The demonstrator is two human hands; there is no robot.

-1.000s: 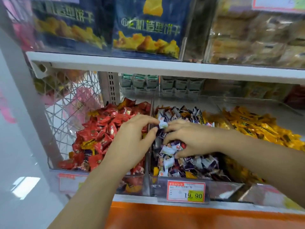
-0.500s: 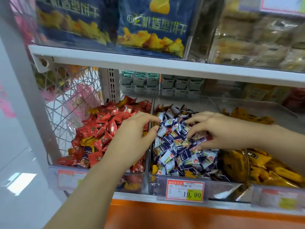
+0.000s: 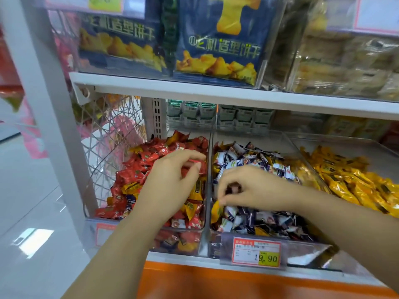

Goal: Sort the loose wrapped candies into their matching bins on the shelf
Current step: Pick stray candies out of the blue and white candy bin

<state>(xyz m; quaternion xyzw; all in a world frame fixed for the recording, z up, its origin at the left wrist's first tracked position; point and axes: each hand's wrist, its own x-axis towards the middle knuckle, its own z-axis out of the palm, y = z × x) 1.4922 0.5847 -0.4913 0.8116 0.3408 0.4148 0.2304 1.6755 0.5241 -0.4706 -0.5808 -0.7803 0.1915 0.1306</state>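
Red candies fill the left bin on the shelf, with a few stray yellow candies and one blue-and-white piece mixed in among them. The left grip hovers over this heap near the clear divider. Its forefinger and thumb are drawn together and pinch a single red candy, while the other fingers curl loosely underneath.

The middle bin holds blue-and-white candies. The right grip is down in this pile with its fingers curled under. Something dark shows inside the curl, but motion blur hides whether it is held, so I cannot tell. Its fingertips sit just above a yellow candy lying against the divider.

The right bin is piled with yellow-wrapped candies. A red-bordered price tag reading 19.90 hangs on the front of the middle bin. On the upper shelf stand dark blue biscuit bags behind a clear front. A white wire basket sits left of the red bin.
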